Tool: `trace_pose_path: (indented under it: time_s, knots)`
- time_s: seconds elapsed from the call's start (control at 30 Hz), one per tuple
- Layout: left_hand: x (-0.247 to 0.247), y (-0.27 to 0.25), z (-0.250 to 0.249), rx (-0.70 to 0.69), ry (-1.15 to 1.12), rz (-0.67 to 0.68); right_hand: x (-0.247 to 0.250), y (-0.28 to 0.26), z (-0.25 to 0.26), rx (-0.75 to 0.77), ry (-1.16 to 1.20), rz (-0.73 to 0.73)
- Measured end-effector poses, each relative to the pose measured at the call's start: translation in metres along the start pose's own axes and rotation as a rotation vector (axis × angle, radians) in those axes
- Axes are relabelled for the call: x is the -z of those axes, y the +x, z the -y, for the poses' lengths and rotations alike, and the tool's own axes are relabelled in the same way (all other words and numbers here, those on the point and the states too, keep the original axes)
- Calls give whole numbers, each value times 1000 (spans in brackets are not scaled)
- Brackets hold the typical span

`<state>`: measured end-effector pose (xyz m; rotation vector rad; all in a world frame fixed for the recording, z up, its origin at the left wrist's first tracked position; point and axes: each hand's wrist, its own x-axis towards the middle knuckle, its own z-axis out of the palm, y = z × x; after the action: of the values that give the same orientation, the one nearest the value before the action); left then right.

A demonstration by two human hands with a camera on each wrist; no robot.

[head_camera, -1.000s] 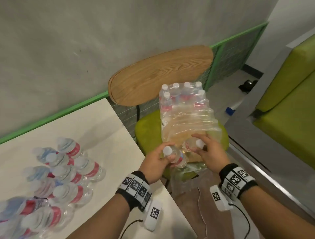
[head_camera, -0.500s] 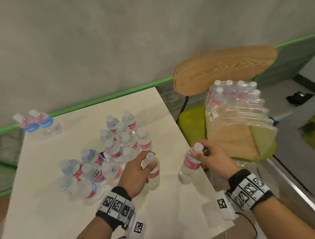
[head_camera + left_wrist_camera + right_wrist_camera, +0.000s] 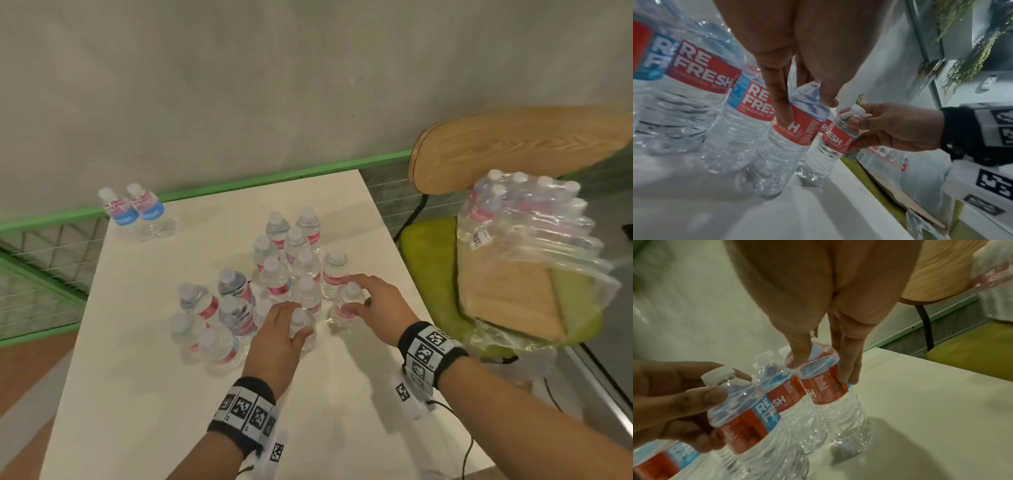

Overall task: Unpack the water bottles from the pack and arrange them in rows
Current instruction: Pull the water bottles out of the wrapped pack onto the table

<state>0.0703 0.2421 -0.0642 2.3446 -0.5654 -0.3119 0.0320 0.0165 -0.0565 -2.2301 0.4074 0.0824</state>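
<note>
Two clear water bottles with red labels stand upright on the white table (image 3: 164, 394), at the near edge of a cluster of similar bottles (image 3: 284, 260). My left hand (image 3: 294, 320) grips the shoulder of the left bottle (image 3: 305, 337) from above. My right hand (image 3: 349, 296) grips the right bottle (image 3: 342, 313) just below its cap. In the left wrist view my left hand (image 3: 805, 110) holds its bottle (image 3: 789, 146). In the right wrist view my right hand (image 3: 822, 369) holds its own bottle (image 3: 830, 394). The torn shrink-wrap pack (image 3: 524, 233), with several bottles at its far end, lies on the chair.
A chair with a green seat (image 3: 428, 246) and a wooden back (image 3: 513, 147) stands right of the table. Two blue-labelled bottles (image 3: 137, 212) stand at the table's far left corner. A green rail (image 3: 274, 180) and a grey wall run behind.
Both hands carried a bottle each from the pack on the chair leftward to the table. Now both bottles stand at the near side of the cluster, still held.
</note>
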Motion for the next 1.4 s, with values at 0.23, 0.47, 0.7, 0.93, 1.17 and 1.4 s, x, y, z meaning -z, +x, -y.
trace_pose_path:
  time_s: [0.23, 0.47, 0.7, 0.93, 1.17, 1.4]
  knots:
    - [-4, 8, -11, 48, 35, -8, -13, 25, 17, -10, -45, -46]
    - [-1, 17, -12, 70, 5, -27, -15, 32, 22, -15, -57, -49]
    - [-3, 16, -14, 100, -17, -43, -15, 34, 25, 4, -68, -23]
    - [0, 12, -14, 80, -31, -25, 0, 24, 16, 0, -33, 19]
    - [17, 5, -54, -40, 48, -199, 72, -42, -15, -70, -18, 50]
    - [-31, 39, -133, -225, -44, 271, 151, -103, -106, -319, -254, 265]
